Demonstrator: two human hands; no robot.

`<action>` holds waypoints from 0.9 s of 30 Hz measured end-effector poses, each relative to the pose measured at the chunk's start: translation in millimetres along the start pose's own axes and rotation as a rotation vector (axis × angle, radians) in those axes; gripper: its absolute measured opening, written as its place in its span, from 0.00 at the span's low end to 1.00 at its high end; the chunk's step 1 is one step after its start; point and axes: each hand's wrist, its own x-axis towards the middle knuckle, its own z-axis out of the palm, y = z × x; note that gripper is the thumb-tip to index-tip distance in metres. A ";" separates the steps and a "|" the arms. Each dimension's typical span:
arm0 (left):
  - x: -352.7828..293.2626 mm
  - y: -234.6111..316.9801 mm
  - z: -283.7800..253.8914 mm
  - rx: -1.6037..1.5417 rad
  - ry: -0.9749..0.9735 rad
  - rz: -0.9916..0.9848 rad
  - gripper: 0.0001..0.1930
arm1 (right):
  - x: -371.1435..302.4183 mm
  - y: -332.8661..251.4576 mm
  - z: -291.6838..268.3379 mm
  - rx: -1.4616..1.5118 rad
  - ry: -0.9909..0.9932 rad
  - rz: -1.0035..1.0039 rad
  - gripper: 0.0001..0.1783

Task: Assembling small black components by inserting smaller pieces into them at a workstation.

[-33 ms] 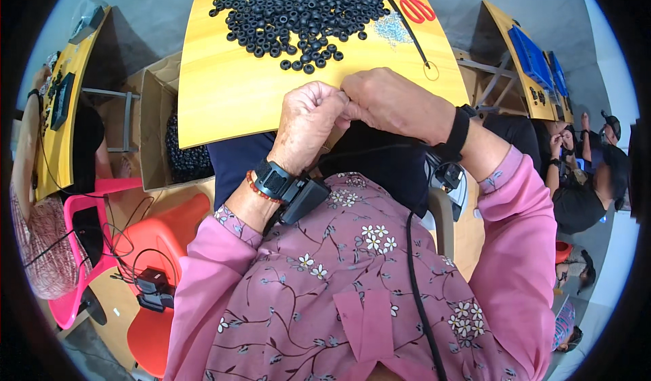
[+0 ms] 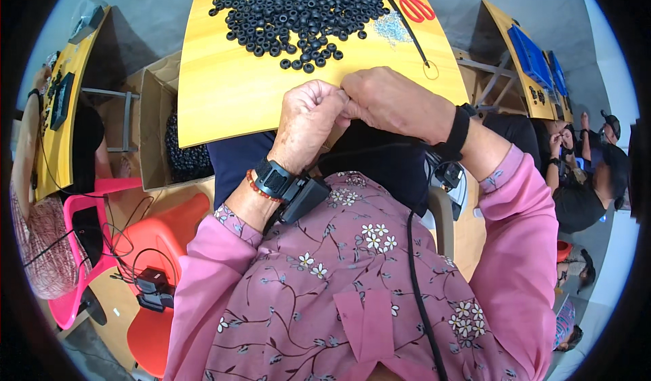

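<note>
Possibly a careless twitch costs us: I see the left hand [image 2: 308, 120] and right hand [image 2: 399, 103] together at the fingertips, but cannot tell what they hold. Toward six o'clock the table [image 2: 227, 96] ends, inviting drops; toward eleven, a knuckle could scatter the black beads [image 2: 302, 16] into the clear ones.

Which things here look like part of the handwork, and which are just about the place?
Probably part of it:
left hand and right hand, fingertips together, anything between them hidden
black beads
tiny pale beads
red-handled scissors

Probably just about:
orange chair
pink chair
blue tray on another table
</note>
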 end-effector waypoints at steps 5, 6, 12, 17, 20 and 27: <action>-1.8 -5.4 4.0 0.051 0.041 -0.015 0.09 | -4.4 -7.9 -2.6 -0.128 0.001 -0.054 0.09; -2.7 -4.5 5.2 0.067 0.043 -0.020 0.09 | -5.7 -9.8 -2.8 -0.139 -0.019 -0.041 0.09; -2.9 -2.0 13.2 0.006 0.033 -0.017 0.08 | -14.6 -13.1 0.9 -0.162 0.013 0.005 0.11; -0.2 3.6 3.8 -0.015 0.120 0.037 0.05 | -13.0 -16.4 -6.6 -0.012 0.125 0.055 0.20; 6.5 5.0 -12.4 -0.151 0.294 0.205 0.02 | -17.2 -7.7 -5.6 0.010 0.134 0.232 0.24; 15.1 42.5 -93.8 -0.196 0.766 0.597 0.08 | -20.5 50.8 15.8 0.082 0.310 0.323 0.11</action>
